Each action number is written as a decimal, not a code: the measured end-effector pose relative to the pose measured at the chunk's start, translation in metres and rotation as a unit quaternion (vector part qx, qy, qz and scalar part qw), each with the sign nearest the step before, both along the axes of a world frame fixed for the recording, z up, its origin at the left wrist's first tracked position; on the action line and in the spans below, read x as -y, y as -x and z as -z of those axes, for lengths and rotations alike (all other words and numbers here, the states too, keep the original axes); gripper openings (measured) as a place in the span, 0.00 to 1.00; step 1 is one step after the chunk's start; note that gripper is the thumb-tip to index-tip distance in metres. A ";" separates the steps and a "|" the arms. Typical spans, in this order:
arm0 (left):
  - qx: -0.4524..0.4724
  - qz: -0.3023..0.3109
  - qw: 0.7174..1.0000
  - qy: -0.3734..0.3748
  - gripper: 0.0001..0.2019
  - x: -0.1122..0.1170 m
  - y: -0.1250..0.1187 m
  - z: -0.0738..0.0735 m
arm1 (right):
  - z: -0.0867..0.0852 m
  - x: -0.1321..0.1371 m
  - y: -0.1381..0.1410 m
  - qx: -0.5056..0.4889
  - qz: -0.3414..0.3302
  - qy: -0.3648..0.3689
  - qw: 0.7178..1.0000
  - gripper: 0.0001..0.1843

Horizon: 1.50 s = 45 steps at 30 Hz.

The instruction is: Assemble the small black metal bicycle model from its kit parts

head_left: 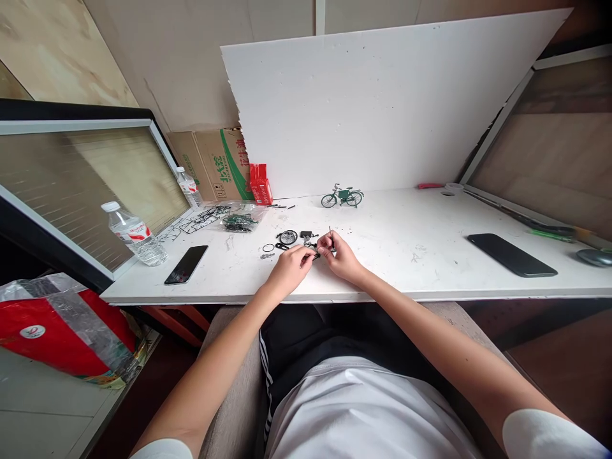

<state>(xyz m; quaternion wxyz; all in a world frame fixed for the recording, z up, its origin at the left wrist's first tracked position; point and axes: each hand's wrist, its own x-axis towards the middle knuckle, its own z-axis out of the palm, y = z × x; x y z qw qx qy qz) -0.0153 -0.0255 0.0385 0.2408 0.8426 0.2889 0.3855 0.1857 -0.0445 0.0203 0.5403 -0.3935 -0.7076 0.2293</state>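
Observation:
My left hand (292,266) is closed, its thumb and fingertips pinching a small dark model part (316,255) just above the table's front area. My right hand (340,256) meets it from the other side, fingers also pinched at that part. A thin dark stick pokes up from the right fingers; its kind is too small to tell. Left of the hands lie a spoked toy wheel (287,237), a thin ring (268,248) and a black chain-guard-like piece (282,246). A small black block (306,234) sits just beyond the fingertips. Farther back, a green model bicycle (342,196) stands upright.
A bag of green parts (239,220) and black sprue frames (203,218) lie back left. Two water bottles (136,234) and a phone (186,264) are on the left. Another dark phone (511,254) and a mouse (594,257) are right. A white board (382,108) leans behind.

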 end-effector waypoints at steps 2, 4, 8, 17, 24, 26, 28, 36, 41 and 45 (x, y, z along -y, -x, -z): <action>0.042 0.010 0.999 0.030 0.07 0.000 -0.001 0.000 | -0.001 0.000 0.000 -0.013 0.002 0.004 1.000 0.15; 0.071 0.016 0.996 0.055 0.07 -0.001 -0.001 0.001 | 0.000 0.000 0.000 -0.017 0.002 0.010 1.000 0.16; 0.105 0.012 0.990 0.093 0.07 -0.002 -0.003 0.004 | 0.003 -0.001 -0.001 -0.012 -0.011 0.019 1.000 0.17; 0.110 0.010 0.989 0.102 0.06 -0.001 -0.004 0.004 | 0.005 -0.001 -0.002 -0.021 -0.028 0.028 0.999 0.18; 0.126 0.010 0.984 0.122 0.06 0.000 -0.003 0.003 | 0.005 -0.001 -0.002 -0.017 -0.032 0.030 0.999 0.20; 0.127 0.010 0.984 0.122 0.06 0.000 -0.003 0.004 | 0.005 -0.001 -0.002 -0.014 -0.034 0.028 0.999 0.19; 0.128 0.009 0.985 0.115 0.06 0.000 -0.003 0.004 | 0.006 -0.001 -0.003 -0.011 -0.035 0.029 0.999 0.19; 0.066 0.000 0.996 0.056 0.08 -0.002 -0.002 0.008 | 0.009 -0.002 -0.002 -0.009 -0.040 0.030 0.999 0.17; 0.040 -0.001 0.999 0.024 0.09 -0.003 -0.001 0.009 | 0.008 -0.002 -0.002 -0.007 -0.039 0.031 0.999 0.17; 0.054 -0.003 0.998 0.030 0.08 -0.002 -0.002 0.008 | 0.009 -0.002 -0.003 -0.008 -0.039 0.024 0.999 0.16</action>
